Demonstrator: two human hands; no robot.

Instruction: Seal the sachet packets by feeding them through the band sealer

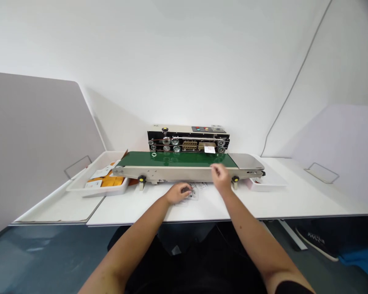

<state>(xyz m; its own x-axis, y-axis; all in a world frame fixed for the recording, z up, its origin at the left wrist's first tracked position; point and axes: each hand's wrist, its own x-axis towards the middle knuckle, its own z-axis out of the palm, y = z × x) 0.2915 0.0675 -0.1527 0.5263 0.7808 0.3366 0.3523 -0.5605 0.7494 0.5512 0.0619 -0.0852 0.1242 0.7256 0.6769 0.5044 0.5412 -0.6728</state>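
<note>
My left hand is low over the white table, its thumb and fingers pinched together at a small clear plastic bag with dark print. Several similar bags lie around it, partly under the hand. My right hand is raised at the front edge of the green conveyor belt, fingers curled and a little blurred; whatever they may hold does not show. Behind the belt stands the band sealer head with its rollers. A white packet sits upright against its right part.
A white tray with orange and white packets stands left, under the belt's end. Another white tray is at the right, below the metal end plate. Grey panels flank the table. A dark shoe shows on the floor.
</note>
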